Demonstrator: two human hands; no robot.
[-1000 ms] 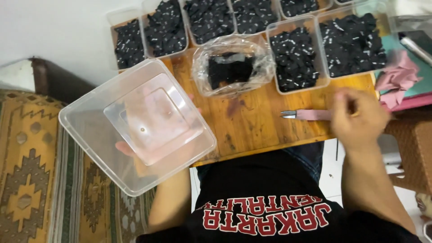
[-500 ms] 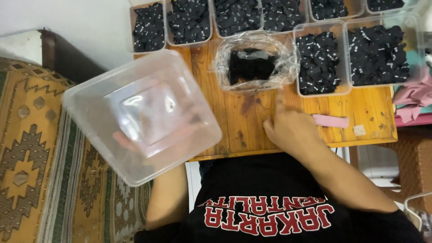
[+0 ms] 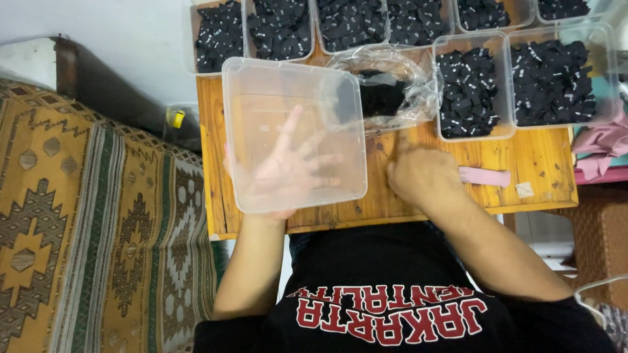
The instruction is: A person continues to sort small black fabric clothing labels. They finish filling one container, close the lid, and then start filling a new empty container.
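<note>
Cradling an empty clear tub (image 3: 294, 134), left hand (image 3: 288, 170) spread beneath.

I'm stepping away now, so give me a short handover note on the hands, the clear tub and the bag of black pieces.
Left hand: spread flat under the empty clear square plastic tub, holding it over the wooden table.
Right hand: resting on the table, index finger pointing toward the clear plastic bag of black pieces; holds nothing.
A pink strip lies just right of that hand.
Done: filled tubs of black pieces line the far edge.
Left: the tub is not set down or filled.
</note>
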